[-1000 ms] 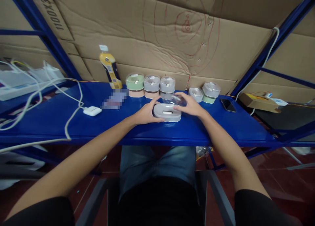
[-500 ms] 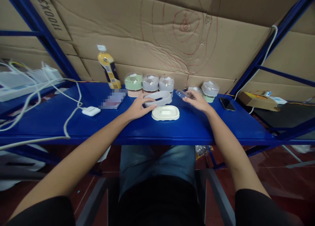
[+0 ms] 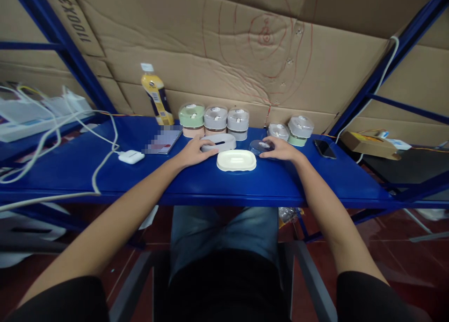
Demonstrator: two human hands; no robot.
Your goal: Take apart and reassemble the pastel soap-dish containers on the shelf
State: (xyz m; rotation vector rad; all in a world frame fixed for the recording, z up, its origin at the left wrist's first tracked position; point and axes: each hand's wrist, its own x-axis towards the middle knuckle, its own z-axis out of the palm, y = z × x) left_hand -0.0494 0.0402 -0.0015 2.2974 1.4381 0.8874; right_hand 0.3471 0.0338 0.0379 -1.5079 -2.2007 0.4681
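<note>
On the blue table, my left hand (image 3: 195, 151) grips the left end of a grey oval ring-shaped part (image 3: 227, 141), its thumb at the near side. My right hand (image 3: 280, 150) has its thumb and fingers around the right side of a clear plastic lid (image 3: 257, 147), which lies low at the tabletop. Between the hands and nearer the front edge lies a cream oval piece (image 3: 236, 161) with a raised middle. It touches neither hand.
Stacked round boxes with clear lids (image 3: 215, 118) line the back, with more boxes (image 3: 300, 128) at right. Also about are a yellow bottle (image 3: 157, 97), a phone (image 3: 324, 149), a white earphone case (image 3: 131, 157), a flat tablet-like item (image 3: 168, 140) and white cables (image 3: 105, 161).
The grey part has come down and left with my left hand, now lying flatter. The clear lid has been lowered to the table by my right hand, uncovering a grey box behind it.
</note>
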